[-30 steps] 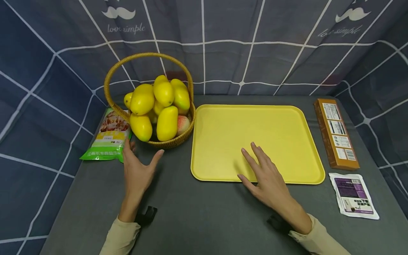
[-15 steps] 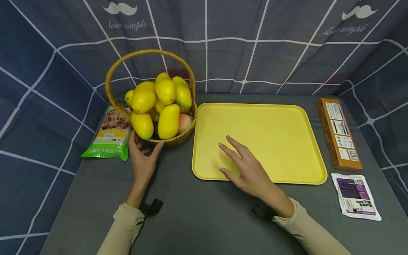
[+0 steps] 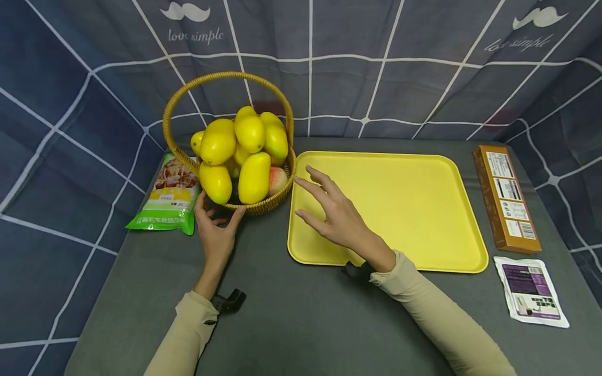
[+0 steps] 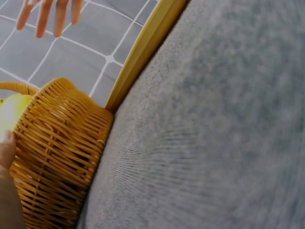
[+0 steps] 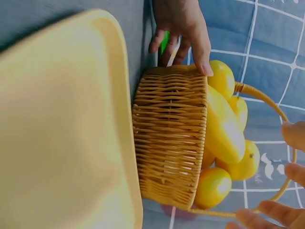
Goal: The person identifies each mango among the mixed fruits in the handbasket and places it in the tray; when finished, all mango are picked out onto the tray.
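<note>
A wicker basket (image 3: 270,206) with a tall hoop handle stands left of the yellow tray (image 3: 400,209). Yellow mangoes (image 3: 254,178) fill it, and a pinkish peach (image 3: 277,180) shows at its right side. My left hand (image 3: 217,237) touches the basket's front left side. Its thumb lies at the rim in the right wrist view, while the extended fingers (image 5: 183,47) point down along the wall. Over the tray's left part my right hand (image 3: 336,211) hovers, fingers spread, fingertips close to the basket's right side. Nothing is in it.
A green and yellow food packet (image 3: 171,196) lies partly behind the basket at left. Right of the tray are a brown box (image 3: 508,198) and a white and purple pouch (image 3: 531,292). A dark checked curtain (image 3: 348,89) surrounds the grey table (image 3: 291,318).
My right hand has moved left across the tray toward the basket. The left hand has come forward from beside the packet onto the basket's side. The head view has shifted slightly.
</note>
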Motion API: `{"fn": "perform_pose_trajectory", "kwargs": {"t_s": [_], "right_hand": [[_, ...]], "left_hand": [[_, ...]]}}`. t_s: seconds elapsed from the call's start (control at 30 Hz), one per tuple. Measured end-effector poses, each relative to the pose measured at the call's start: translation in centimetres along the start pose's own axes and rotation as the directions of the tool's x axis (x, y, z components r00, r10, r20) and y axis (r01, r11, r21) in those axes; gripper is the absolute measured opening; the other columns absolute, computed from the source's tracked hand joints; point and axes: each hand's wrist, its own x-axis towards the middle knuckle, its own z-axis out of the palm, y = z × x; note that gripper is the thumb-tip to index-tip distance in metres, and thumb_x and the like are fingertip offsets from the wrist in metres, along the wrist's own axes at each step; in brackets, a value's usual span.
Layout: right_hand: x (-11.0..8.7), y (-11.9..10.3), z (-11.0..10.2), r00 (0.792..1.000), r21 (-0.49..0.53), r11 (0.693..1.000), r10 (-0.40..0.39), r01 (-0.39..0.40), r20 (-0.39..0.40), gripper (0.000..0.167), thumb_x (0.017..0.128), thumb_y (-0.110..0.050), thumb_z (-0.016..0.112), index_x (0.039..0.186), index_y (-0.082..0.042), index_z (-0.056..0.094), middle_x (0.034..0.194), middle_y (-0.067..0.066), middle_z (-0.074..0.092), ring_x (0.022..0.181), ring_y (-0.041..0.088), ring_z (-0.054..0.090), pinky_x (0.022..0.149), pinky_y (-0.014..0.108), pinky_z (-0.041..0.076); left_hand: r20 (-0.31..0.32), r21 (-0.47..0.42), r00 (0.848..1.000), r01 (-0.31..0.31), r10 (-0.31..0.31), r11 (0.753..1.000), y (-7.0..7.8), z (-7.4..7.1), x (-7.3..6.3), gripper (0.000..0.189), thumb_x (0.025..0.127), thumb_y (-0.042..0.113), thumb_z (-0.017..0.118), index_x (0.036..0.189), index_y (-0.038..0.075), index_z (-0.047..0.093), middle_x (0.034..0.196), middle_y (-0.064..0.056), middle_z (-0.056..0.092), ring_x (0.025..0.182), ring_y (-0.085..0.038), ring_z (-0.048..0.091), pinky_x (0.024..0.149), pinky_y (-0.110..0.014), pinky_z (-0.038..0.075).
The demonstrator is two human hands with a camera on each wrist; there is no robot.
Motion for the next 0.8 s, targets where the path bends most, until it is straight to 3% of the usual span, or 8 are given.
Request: {"fn": "perform_pose_trajectory", "kwargs": {"t_s": [0.1,0.27,0.47,0.6,0.8], "right_hand": [[1.7,0.2,0.7,1.000,0.043,0.999,-0.018,0.019,-0.024,0.060,0.091,-0.029,0.071,0.145,-0.016,0.049,0.154,0.011,0.036,0.134,0.024,0.047,0.091,0.041,0.052],[5.1,0.5,1.2,0.997,0.088,0.993,-0.075,0.077,-0.032,0.060,0.091,-0.027,0.072,0.144,-0.012,0.049,0.155,0.013,0.034,0.136,0.027,0.044,0.102,0.042,0.047],[10.4,0.9,1.0,0.988,0.061,0.986,-0.153,0.153,-0.006,0.061,0.092,-0.031,0.070,0.145,-0.011,0.048,0.154,0.015,0.033,0.141,0.029,0.036,0.112,0.041,0.037],[12.9,1.2,1.1,0.989,0.042,0.989,-0.141,0.139,0.044,0.066,0.090,-0.036,0.071,0.148,-0.015,0.044,0.155,0.013,0.032,0.141,0.028,0.036,0.112,0.039,0.037],[14.7,1.7,1.7,0.993,0.047,0.995,-0.087,0.083,0.078,0.071,0.087,-0.037,0.074,0.148,-0.018,0.044,0.152,0.014,0.035,0.136,0.031,0.041,0.108,0.041,0.041]], "left_hand": [[-0.010,-0.008,1.000,-0.019,0.019,1.000,-0.2,0.0,0.0,0.085,0.085,0.012,0.078,0.152,0.009,0.027,0.143,-0.021,0.039,0.117,-0.040,0.049,0.083,-0.048,0.044],[-0.023,-0.013,0.999,-0.034,0.033,0.999,-0.3,-0.1,0.1,0.084,0.084,0.011,0.078,0.151,0.008,0.029,0.142,-0.021,0.042,0.115,-0.041,0.051,0.082,-0.049,0.045],[-0.031,-0.017,0.999,-0.037,0.036,0.999,-0.4,-0.1,0.2,0.083,0.084,0.011,0.078,0.151,0.008,0.030,0.142,-0.021,0.042,0.115,-0.042,0.051,0.082,-0.047,0.045],[-0.029,-0.018,0.999,-0.037,0.036,0.999,-0.6,-0.2,0.1,0.082,0.084,0.011,0.078,0.151,0.008,0.030,0.142,-0.020,0.042,0.115,-0.040,0.051,0.082,-0.045,0.045],[-0.020,-0.016,0.999,-0.043,0.042,0.999,-0.7,-0.2,0.1,0.082,0.085,0.011,0.078,0.152,0.009,0.029,0.142,-0.020,0.043,0.116,-0.036,0.052,0.082,-0.046,0.046]]}}
